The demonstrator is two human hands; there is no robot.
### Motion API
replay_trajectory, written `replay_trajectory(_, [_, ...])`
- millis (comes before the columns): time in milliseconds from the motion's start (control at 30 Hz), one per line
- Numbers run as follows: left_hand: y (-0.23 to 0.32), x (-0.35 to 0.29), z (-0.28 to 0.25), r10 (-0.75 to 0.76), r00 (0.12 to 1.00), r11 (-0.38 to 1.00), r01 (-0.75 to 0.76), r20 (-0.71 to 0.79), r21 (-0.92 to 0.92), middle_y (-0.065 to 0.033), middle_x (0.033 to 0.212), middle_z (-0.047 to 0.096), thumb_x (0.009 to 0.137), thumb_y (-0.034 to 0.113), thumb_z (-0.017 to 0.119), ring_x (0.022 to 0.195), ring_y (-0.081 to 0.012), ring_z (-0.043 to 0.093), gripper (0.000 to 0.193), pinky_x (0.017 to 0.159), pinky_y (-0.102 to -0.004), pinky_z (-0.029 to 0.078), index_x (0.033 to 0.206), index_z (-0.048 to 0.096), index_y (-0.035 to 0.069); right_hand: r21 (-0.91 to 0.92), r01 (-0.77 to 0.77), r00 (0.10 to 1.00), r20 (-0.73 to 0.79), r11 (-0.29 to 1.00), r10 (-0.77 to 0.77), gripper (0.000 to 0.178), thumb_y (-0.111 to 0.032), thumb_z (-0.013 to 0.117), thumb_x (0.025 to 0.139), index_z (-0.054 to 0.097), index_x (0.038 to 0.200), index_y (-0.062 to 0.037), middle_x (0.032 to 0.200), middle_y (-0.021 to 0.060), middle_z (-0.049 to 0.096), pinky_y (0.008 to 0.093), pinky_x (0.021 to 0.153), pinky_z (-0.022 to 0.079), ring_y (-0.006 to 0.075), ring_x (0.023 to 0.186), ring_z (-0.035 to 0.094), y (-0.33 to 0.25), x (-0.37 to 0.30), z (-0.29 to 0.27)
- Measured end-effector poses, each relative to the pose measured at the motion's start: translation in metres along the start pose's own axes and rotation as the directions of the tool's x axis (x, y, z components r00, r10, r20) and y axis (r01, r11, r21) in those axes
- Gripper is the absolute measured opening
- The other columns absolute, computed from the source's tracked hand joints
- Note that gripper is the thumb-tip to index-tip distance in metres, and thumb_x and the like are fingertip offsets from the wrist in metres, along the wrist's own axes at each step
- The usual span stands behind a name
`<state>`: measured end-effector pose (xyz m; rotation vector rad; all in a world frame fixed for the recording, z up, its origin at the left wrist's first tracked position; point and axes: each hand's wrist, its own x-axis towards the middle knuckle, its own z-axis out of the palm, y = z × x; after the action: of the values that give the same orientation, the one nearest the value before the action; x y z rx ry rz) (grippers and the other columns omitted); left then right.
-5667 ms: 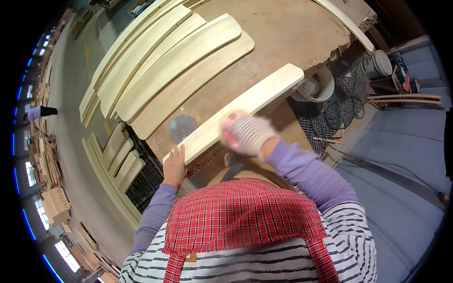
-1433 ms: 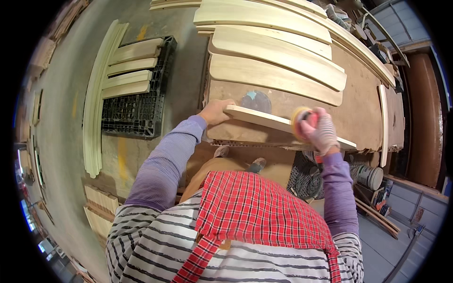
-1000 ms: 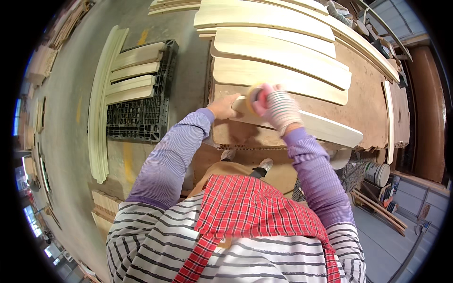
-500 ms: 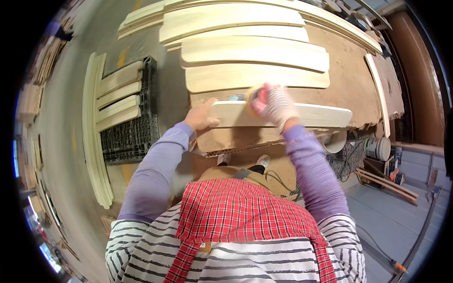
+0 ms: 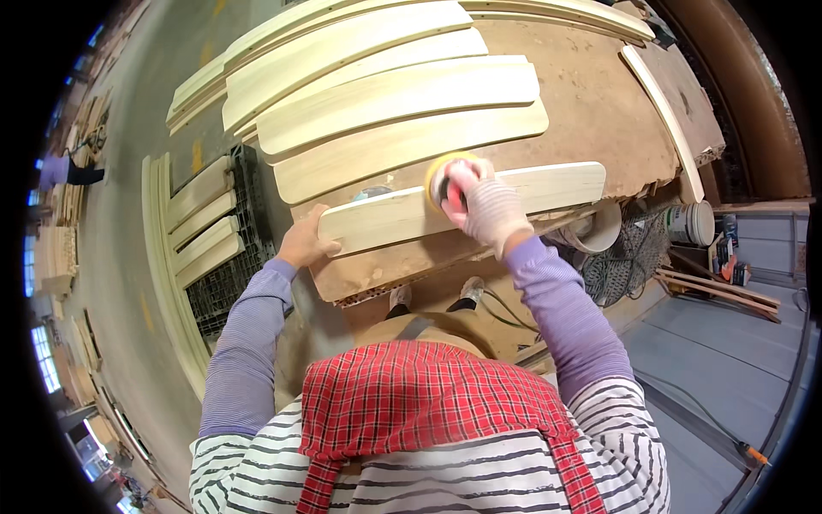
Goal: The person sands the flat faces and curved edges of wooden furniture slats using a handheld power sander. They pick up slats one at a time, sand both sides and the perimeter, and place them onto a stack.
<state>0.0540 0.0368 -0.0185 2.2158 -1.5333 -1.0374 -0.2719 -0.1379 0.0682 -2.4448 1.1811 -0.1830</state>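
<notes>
A long pale wooden board (image 5: 548, 187) with rounded ends lies near the front edge of the brown-topped workbench (image 5: 591, 103). My bare left hand (image 5: 306, 237) grips its left end, fingers over the far side and thumb at the near edge. In a whitish glove, my right hand (image 5: 492, 211) is closed around a round sander (image 5: 437, 180) with a yellow pad and a pink-and-black body. The sander rests on the middle of the board, tilted, its underside partly hidden. A small bluish item (image 5: 372, 194) lies just behind the board.
Similar boards (image 5: 402, 146) lie in overlapping rows across the bench's far left. A narrow strip (image 5: 664, 120) stands toward the right end. On the left, a black pallet (image 5: 253, 206) carries more boards. Buckets (image 5: 689, 224) and black netting (image 5: 629, 265) sit below the bench at right.
My view has turned, so the bench and board now slant up to the right. The sander in my right hand has shifted a little rightward along the board. My left hand keeps its end.
</notes>
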Motion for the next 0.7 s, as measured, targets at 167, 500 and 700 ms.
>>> replay_trajectory(167, [0.000, 0.000, 0.005, 0.090, 0.992, 0.995, -0.086, -0.088, 0.052, -0.0172, 0.087, 0.069, 0.067, 0.024, 0.083, 0.082, -0.0317, 0.070, 0.065, 0.076, -0.0381, 0.054, 0.121, 0.051, 0.007, -0.022, -0.386, 0.922, -0.032, 0.922, 0.385, 0.048, -0.033, 0.071, 0.081, 0.056, 0.118, -0.0069, 0.120, 0.0263, 0.057, 0.0423, 0.083, 0.056, 0.0403, 0.095, 0.066, 0.103, 0.016, -0.061])
replay_trajectory(500, [0.020, -0.012, 0.003, -0.095, 0.993, 0.978, 0.106, -0.068, 0.182, -0.0208, 0.099, 0.069, 0.069, 0.029, 0.085, 0.096, -0.0408, 0.066, 0.067, 0.082, -0.0453, 0.051, 0.122, 0.049, 0.010, -0.078, 0.201, 0.959, -0.185, 0.976, -0.213, 0.041, -0.026, 0.074, 0.078, 0.057, 0.112, -0.0114, 0.120, 0.0234, 0.054, 0.0433, 0.086, 0.055, 0.0399, 0.097, 0.066, 0.163, -0.012, -0.056])
replay_trajectory(700, [0.036, -0.007, 0.007, -0.181, 0.980, 0.960, 0.194, -0.085, 0.201, -0.0209, 0.101, 0.069, 0.068, 0.031, 0.085, 0.094, -0.0381, 0.067, 0.074, 0.082, -0.0437, 0.052, 0.127, 0.048, 0.008, 0.054, -0.430, 0.902, 0.048, 0.901, 0.428, 0.036, -0.037, 0.065, 0.084, 0.065, 0.102, -0.0054, 0.091, 0.0195, 0.071, 0.0392, 0.085, 0.055, 0.0305, 0.093, 0.068, 0.180, 0.040, -0.124])
